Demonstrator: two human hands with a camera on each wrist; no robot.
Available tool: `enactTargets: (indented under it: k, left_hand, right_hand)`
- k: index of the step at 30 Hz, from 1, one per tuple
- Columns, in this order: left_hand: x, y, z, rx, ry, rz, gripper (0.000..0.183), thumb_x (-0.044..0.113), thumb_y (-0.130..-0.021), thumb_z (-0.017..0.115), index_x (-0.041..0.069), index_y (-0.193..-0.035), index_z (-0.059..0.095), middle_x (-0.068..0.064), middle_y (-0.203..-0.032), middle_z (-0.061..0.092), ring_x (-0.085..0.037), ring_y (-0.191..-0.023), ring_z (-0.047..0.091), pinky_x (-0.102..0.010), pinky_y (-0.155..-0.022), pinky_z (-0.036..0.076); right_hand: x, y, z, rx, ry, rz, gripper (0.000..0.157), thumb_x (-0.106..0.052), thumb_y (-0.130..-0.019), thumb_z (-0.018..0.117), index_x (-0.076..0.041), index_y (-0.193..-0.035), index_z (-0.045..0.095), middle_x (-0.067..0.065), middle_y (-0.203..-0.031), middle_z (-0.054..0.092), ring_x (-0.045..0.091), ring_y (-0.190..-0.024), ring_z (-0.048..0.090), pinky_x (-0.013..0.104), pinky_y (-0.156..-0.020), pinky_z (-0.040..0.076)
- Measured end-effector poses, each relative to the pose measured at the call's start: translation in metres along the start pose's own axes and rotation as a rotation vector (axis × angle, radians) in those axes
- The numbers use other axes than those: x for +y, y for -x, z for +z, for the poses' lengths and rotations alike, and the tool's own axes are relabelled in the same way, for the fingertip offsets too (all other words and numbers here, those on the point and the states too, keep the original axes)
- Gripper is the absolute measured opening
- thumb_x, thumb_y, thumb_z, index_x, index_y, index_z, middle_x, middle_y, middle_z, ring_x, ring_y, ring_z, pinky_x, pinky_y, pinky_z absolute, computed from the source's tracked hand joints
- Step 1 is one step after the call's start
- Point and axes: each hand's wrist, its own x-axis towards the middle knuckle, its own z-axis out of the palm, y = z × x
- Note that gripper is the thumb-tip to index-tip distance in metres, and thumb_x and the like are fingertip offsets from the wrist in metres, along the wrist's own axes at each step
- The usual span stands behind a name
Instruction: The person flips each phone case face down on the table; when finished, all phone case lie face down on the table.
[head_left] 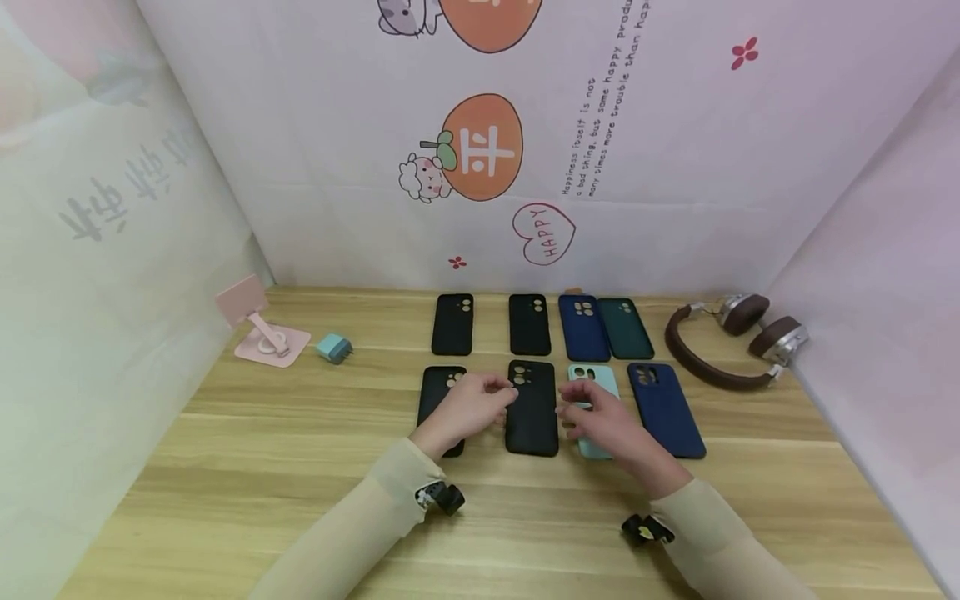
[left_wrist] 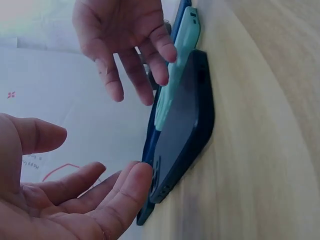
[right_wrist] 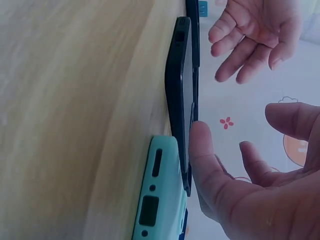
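eight phone cases lie in two rows on the wooden counter point(head_left: 247, 467), with headphones point(head_left: 731, 342) to the right and a pink stand point(head_left: 258, 325) and small blue charger point(head_left: 333, 347) to the left. the left hand point(head_left: 468, 408) and right hand point(head_left: 600, 425) hover with relaxed, empty fingers on either side of the black case point(head_left: 532, 408) in the front row. the left hand partly hides another black case point(head_left: 433, 400), the right the mint case point(head_left: 592, 392). only the right wrist view shows the mint case's port cutouts.

Wooden table point(head_left: 225, 467), pale cartoon-printed backdrop walls point(head_left: 675, 167) on three sides, soft light
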Motion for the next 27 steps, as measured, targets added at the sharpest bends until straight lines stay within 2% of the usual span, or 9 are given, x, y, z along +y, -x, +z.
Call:
enactTargets:
  k: [7, 10, 15, 21, 27]
  left_hand:
    - [0.001, 0.009, -0.024, 0.03, 0.052, 0.03, 0.032, 0.026, -0.098, 0.057, 0.002, -0.116, 0.067, -0.014, -0.105, 0.069, -0.03, -0.087, 0.068, -0.043, -0.076, 0.056]
    - [-0.003, 0.011, -0.037, 0.05, 0.087, 0.026, 0.03, 0.024, -0.099, 0.056, 0.0, -0.114, 0.067, -0.013, -0.102, 0.068, -0.031, -0.088, 0.067, -0.039, -0.076, 0.057]
    - [-0.01, 0.015, -0.059, 0.051, 0.157, -0.001, 0.031, 0.021, -0.1, 0.055, -0.006, -0.114, 0.062, -0.021, -0.103, 0.066, -0.037, -0.091, 0.066, -0.036, -0.074, 0.057]
    - [-0.023, 0.025, -0.079, 0.102, 0.14, -0.046, 0.029, 0.018, -0.099, 0.055, -0.006, -0.111, 0.062, -0.023, -0.105, 0.065, -0.038, -0.092, 0.064, -0.035, -0.074, 0.056]
    - [-0.037, 0.036, -0.095, 0.147, 0.129, -0.076, 0.029, 0.02, -0.1, 0.056, -0.007, -0.111, 0.062, -0.019, -0.101, 0.064, -0.031, -0.086, 0.062, -0.038, -0.075, 0.056]
  right_hand:
    - [-0.006, -0.007, 0.014, -0.053, 0.024, -0.013, 0.039, -0.015, -0.099, 0.055, 0.001, -0.133, 0.047, 0.021, -0.13, 0.049, 0.031, -0.109, 0.057, 0.043, -0.083, 0.054]
    - [-0.009, -0.01, 0.023, -0.069, 0.033, -0.032, 0.037, -0.013, -0.099, 0.056, 0.001, -0.131, 0.048, 0.02, -0.127, 0.051, 0.03, -0.107, 0.057, 0.042, -0.082, 0.054]
    - [-0.016, -0.016, 0.043, -0.091, 0.016, -0.042, 0.033, -0.012, -0.099, 0.056, 0.0, -0.129, 0.05, 0.017, -0.123, 0.054, 0.026, -0.105, 0.058, 0.041, -0.082, 0.054]
    - [-0.023, -0.024, 0.07, -0.111, -0.016, -0.049, 0.028, -0.006, -0.097, 0.055, 0.001, -0.124, 0.053, 0.018, -0.118, 0.055, 0.029, -0.101, 0.06, 0.041, -0.08, 0.055]
    - [-0.026, -0.034, 0.09, -0.148, -0.037, -0.053, 0.029, -0.007, -0.096, 0.057, 0.001, -0.124, 0.053, 0.017, -0.116, 0.056, 0.027, -0.097, 0.06, 0.042, -0.08, 0.055]
